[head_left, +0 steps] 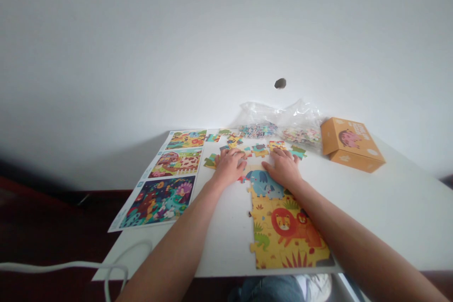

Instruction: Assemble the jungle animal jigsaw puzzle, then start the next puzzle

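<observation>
Yellow jigsaw pieces (283, 231), touching left hand (229, 167), right hand (282, 167)

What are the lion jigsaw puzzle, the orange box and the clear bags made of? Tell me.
The yellow lion jigsaw puzzle looks like thick printed cardboard, matte, since it shows no glare. The orange printed box seems to be thin matte card, judging by its crisp folded edges. The crumpled clear bags look like thin glossy plastic film: creases catch the light and the contents show through.
</observation>
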Motion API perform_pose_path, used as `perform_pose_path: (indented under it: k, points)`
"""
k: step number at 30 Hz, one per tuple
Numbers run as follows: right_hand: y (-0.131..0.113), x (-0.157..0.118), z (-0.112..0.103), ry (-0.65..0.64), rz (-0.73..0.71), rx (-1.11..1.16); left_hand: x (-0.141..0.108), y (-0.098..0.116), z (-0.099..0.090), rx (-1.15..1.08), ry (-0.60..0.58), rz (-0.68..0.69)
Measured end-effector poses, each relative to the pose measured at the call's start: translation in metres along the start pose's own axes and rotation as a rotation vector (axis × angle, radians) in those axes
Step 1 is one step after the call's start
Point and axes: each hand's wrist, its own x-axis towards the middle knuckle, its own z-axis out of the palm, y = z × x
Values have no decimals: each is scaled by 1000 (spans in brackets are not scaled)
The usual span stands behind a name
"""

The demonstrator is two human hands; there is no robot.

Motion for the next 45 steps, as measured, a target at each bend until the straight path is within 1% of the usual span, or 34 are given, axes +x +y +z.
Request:
perform_pose_path:
  k: [3,6,10,12,17,20,22,25,28,30,31,33,34,36,37,40,42,43,45]
  points:
    - [5,4,2,50,-1,27,0,-1,1,3,-2,3]
    - [17,12,5,110,37,34,1,-1,0,7,-20,-3]
    - [31,21,7,57,54,42,1,0,-2,8,-38,-4]
    - [33,22,7,49,72,43,0,0,-2,8,-35,-6]
    - [33,23,10,106,126,42,0,0,-1,1,-21,-3]
    - [35,26,14,131,168,93,1,-2,1,-12,-8,6]
    - [36,27,16,165,158,143,1,-2,0,-29,6,16]
    - [33,25,14,248,48,240,2,-1,-2,-81,43,57]
    - [26,20,7,293,-172,365,1,1,-3,-146,81,120]
    - [21,16,5,274,-319,433,1,1,-2,-182,89,173]
    - [19,15,5,254,-371,456,1,1,-1,-195,85,202]
    - [16,14,6,200,-417,467,2,0,1,-208,66,240]
    - [15,14,8,174,-412,453,2,0,1,-207,58,237]
    - [17,15,9,151,-344,399,4,-2,2,-198,61,180]
    - [19,16,9,165,-273,364,6,-2,2,-191,69,139]
    - [28,18,2,263,57,259,9,-4,2,-179,94,49]
    - [35,18,-4,280,258,202,10,-5,3,-177,105,34]
    - [37,18,-7,263,322,180,10,-5,3,-176,111,32]
    - [38,17,-11,197,368,146,10,-5,4,-175,128,31]
